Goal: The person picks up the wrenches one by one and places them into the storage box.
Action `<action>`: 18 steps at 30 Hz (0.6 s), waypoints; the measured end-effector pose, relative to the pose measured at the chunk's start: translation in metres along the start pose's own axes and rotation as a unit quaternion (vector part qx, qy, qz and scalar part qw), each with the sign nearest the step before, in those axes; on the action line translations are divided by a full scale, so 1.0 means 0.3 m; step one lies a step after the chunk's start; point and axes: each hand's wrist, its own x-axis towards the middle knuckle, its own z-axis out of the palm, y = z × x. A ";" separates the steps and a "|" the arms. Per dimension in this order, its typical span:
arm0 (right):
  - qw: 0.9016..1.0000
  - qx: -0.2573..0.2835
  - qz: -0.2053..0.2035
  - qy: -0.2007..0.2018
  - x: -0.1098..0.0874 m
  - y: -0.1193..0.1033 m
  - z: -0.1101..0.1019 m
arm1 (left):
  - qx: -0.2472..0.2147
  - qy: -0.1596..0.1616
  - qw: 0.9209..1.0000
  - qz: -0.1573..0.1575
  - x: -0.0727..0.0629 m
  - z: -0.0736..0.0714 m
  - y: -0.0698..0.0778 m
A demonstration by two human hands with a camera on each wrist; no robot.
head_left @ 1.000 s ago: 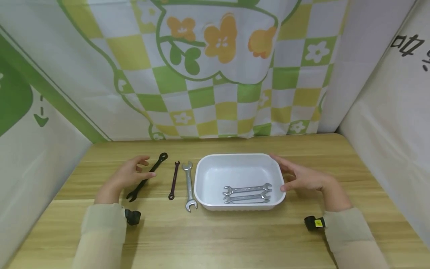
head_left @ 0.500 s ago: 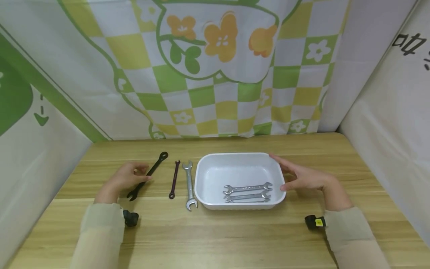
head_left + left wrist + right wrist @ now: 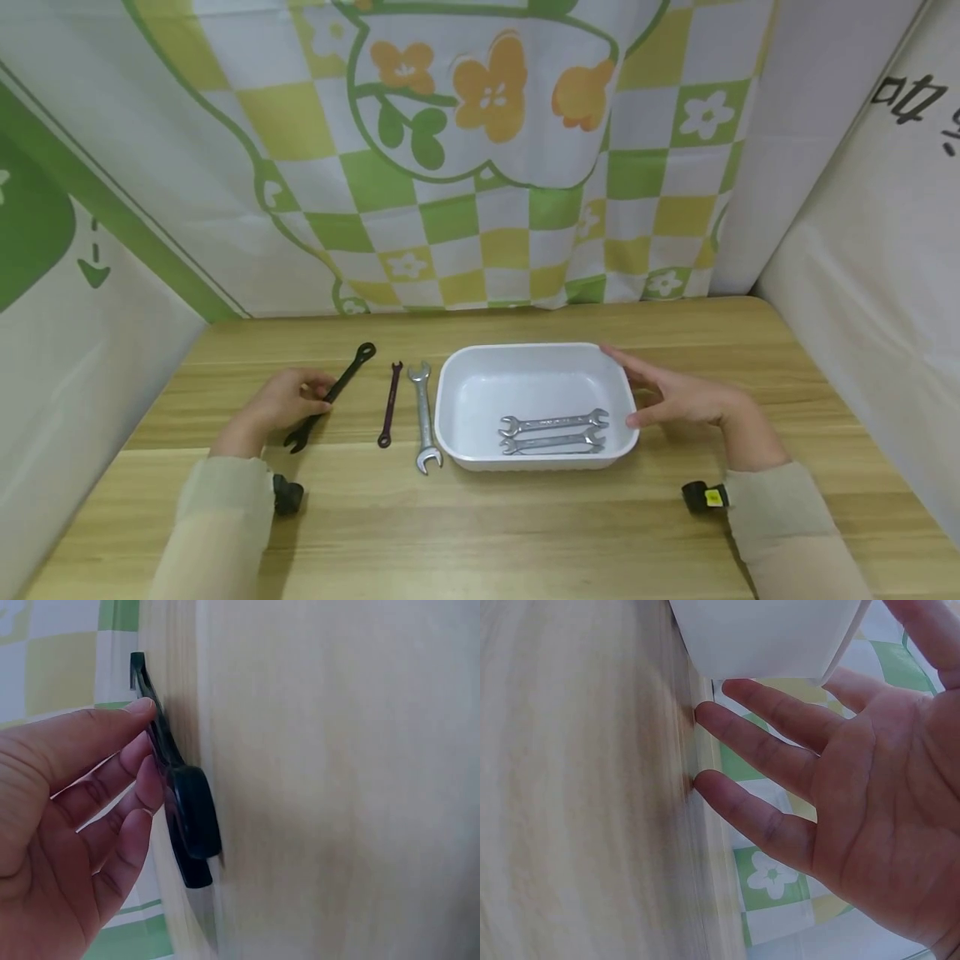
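My left hand [image 3: 285,402] pinches a black combination wrench [image 3: 347,373] around its middle. In the left wrist view the thumb lies on one side of the black shank and the fingertips [image 3: 147,784] on the other. The wrench slants, ring end away from me and open end toward me. My right hand [image 3: 686,396] spreads its fingers at the right end of a white tray [image 3: 480,392], thumb and forefinger at the rim. Seen from the right wrist, the palm faces the tray wall [image 3: 769,637] and the lower fingers reach to the tabletop.
Between the black wrench and the tray lie a small dark purple wrench [image 3: 389,407] and a silver double open-end wrench [image 3: 424,417]. Inside the tray are silver wrenches [image 3: 555,423], one partly hidden by the front wall. A patterned cloth [image 3: 480,208] hangs behind the table.
My left hand has lowered onto the black wrench, its thumb and fingers closing round the shank. The right hand and the tray stay in place.
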 end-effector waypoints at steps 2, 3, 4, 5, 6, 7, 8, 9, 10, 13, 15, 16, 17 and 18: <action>1.000 -0.002 -0.001 0.001 0.000 0.001 0.001 | 0.004 0.002 1.000 0.003 0.000 0.002 -0.007; 1.000 -0.003 -0.001 0.002 0.000 0.002 0.001 | 0.004 0.001 1.000 0.003 0.000 0.003 -0.010; 1.000 -0.003 -0.001 0.003 0.000 0.002 0.002 | 0.004 0.001 1.000 0.005 0.001 0.004 -0.012; 1.000 -0.002 -0.001 0.003 0.000 0.002 0.002 | 0.004 0.001 1.000 0.006 0.002 0.006 -0.014; 1.000 -0.002 -0.002 0.003 -0.001 0.002 0.003 | 0.002 0.000 1.000 0.008 0.003 0.007 -0.016; 1.000 -0.001 -0.002 0.002 -0.001 0.002 0.004 | 0.002 -0.001 1.000 0.011 0.004 0.008 -0.017; 1.000 -0.001 -0.003 0.002 -0.001 0.002 0.004 | 0.003 -0.001 1.000 0.015 0.004 0.009 -0.018; 1.000 -0.001 -0.004 0.003 -0.002 0.002 0.005 | 0.006 -0.002 1.000 0.018 0.004 0.009 -0.018; 1.000 -0.001 -0.004 0.003 -0.002 0.002 0.005 | 0.007 -0.002 1.000 0.021 0.005 0.010 -0.017; 1.000 -0.002 -0.005 0.004 -0.003 0.002 0.004 | 0.014 -0.003 1.000 0.025 0.004 0.009 -0.010; 1.000 -0.002 -0.005 0.005 -0.003 0.002 0.004 | 0.020 -0.003 0.999 0.028 0.004 0.008 -0.006; 1.000 0.000 -0.004 0.006 -0.002 0.003 0.004 | 0.022 -0.003 0.999 0.029 0.005 0.007 -0.005; 1.000 0.001 -0.003 0.007 -0.002 0.003 0.003 | 0.026 -0.003 0.999 0.031 0.006 0.006 -0.004; 1.000 0.002 -0.001 0.008 -0.001 0.004 0.003 | 0.029 -0.003 0.999 0.032 0.008 0.005 -0.003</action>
